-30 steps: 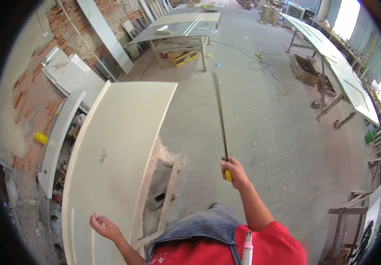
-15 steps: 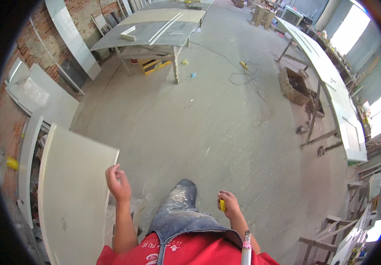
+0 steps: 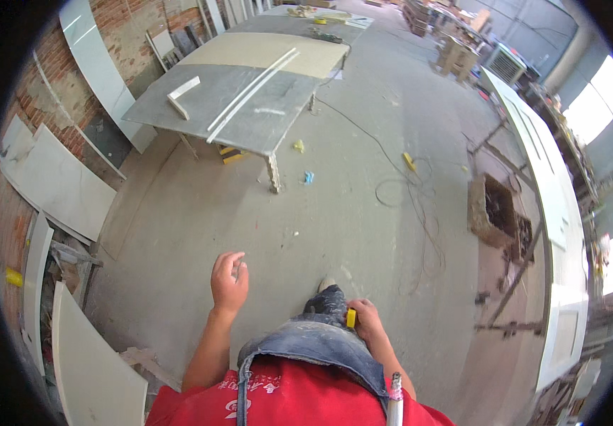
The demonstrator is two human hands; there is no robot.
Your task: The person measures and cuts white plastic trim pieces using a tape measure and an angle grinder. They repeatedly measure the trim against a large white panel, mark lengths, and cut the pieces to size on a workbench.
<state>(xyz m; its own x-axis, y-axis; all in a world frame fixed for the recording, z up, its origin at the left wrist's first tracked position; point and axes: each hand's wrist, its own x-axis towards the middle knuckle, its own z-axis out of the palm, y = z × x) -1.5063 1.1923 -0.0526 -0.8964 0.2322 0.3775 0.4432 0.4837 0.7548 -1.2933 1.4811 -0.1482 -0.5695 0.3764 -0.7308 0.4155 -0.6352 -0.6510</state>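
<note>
Fingers of the left hand (image 3: 230, 285), in the head view, curl loosely, half-open, around nothing, at about half past seven. At five o'clock the right hand (image 3: 367, 323) closes around what looks like a yellow tape measure (image 3: 351, 317), just beside the trouser leg (image 3: 326, 302); hidden fingertips mean I cannot tell how tightly. A slack grip could let it drop on the concrete floor (image 3: 200, 213). Loose cord (image 3: 372, 138) lies across that floor between one and three o'clock; stepping into its loops could trip a shoe (image 3: 326, 283). At eleven, the grey-topped workbench (image 3: 214, 103) bears long white strips (image 3: 252, 93), which a knock against its corner could dislodge.
</note>
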